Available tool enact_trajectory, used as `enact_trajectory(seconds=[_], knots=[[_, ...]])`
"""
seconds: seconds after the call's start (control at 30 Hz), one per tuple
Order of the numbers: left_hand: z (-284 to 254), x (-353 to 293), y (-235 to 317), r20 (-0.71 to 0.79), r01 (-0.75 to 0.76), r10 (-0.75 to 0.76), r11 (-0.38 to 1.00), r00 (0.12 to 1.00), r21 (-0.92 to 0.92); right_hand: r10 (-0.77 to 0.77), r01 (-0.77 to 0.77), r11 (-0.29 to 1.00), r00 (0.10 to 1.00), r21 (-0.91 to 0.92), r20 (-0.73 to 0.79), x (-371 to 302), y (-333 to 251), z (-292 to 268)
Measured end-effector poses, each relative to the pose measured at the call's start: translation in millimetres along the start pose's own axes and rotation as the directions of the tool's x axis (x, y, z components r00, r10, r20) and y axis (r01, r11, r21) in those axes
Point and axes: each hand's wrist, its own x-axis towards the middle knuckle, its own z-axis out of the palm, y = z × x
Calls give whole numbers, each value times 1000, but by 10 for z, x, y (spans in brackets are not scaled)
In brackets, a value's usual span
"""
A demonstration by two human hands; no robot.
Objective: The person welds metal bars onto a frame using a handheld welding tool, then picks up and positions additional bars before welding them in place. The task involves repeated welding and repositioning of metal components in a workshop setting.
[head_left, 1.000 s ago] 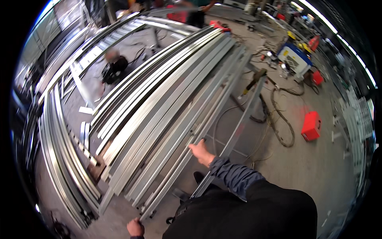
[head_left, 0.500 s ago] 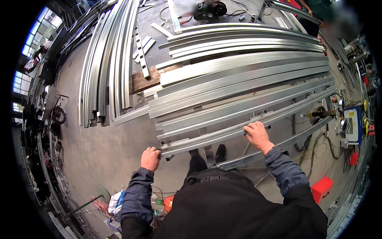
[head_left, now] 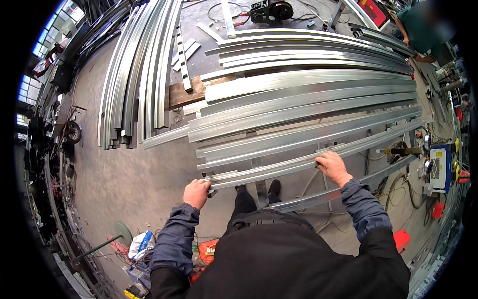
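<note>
Both my hands grip a long silver metal channel [head_left: 269, 173] that lies crosswise in front of me. My left hand [head_left: 197, 193] is closed around its left end, the fingers curled over the edge. Farther along to the right, my right hand [head_left: 333, 167] pinches the channel's near edge between thumb and fingers. Just beyond it lies another wide metal profile [head_left: 298, 141], roughly parallel. A separate metal bar [head_left: 343, 183] of the supporting frame runs on the near side, close to my body. The undersides of the channel and some fingertips are hidden.
More long profiles [head_left: 308, 92] lie side by side beyond, and another bundle [head_left: 142, 74] stretches away at the left. A person [head_left: 423, 30] in green stands at the far right by a profile. Cables [head_left: 408, 187], a blue-and-white machine [head_left: 440, 167] and a red box [head_left: 401, 241] are at right.
My two hands have shifted a little to the right, still gripping the channel. The view has tilted slightly, and more of the person at the far right shows.
</note>
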Motion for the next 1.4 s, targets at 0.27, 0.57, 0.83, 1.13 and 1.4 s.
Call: enact_trajectory(seconds=[0.27, 0.57, 0.83, 1.13, 1.4], knots=[[101, 80, 414, 37, -14, 17, 996, 999, -93, 43, -44, 999, 998, 15, 48, 25, 85, -53], [430, 7, 880, -128, -78, 68, 994, 990, -82, 52, -55, 998, 995, 25, 90, -50, 172, 129], [605, 95, 953, -225, -92, 73, 993, 972, -75, 6, -11, 999, 993, 42, 120, 32, 68, 115], [817, 128, 932, -258, -46, 35, 998, 966, -37, 12, -12, 1000, 993, 3, 114, 28, -153, 228], [882, 136, 872, -323, -19, -2, 998, 946, -63, 58, -39, 990, 988, -133, 142, 39, -282, 523]])
